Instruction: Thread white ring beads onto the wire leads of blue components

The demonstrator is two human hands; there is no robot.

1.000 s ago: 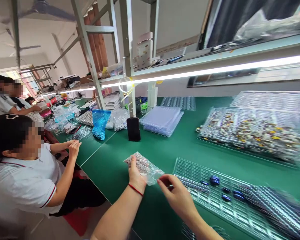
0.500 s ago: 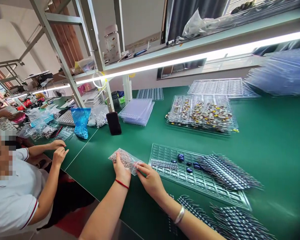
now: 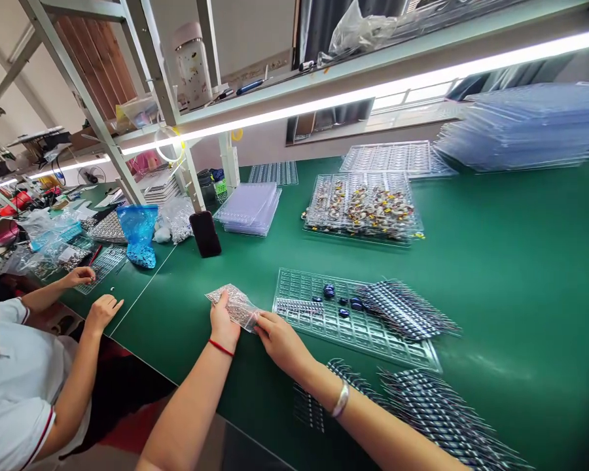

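Observation:
A small clear plastic bag [image 3: 233, 302] of tiny parts lies on the green bench [image 3: 495, 275]. My left hand [image 3: 222, 323], with a red string at the wrist, grips its near edge. My right hand [image 3: 279, 338], with a silver bangle, pinches the bag's right corner. Just to the right lies a clear grid tray [image 3: 343, 320] holding a few dark blue beads [image 3: 341, 302] and a fanned stack of striped strips [image 3: 405, 311]. More striped strips [image 3: 422, 409] lie near my right forearm.
A tray of mixed coloured parts [image 3: 363, 208] and stacks of clear trays [image 3: 249, 208] sit further back, beside a black phone [image 3: 205, 233] and a blue bag [image 3: 138, 234]. On the left a co-worker's hands [image 3: 91, 294] rest on the bench. A lit shelf [image 3: 324, 104] hangs overhead.
The view has swung to the right and down, bringing more of the bench and trays into sight. Both hands have stayed on the small bag. The co-worker's hands have moved apart.

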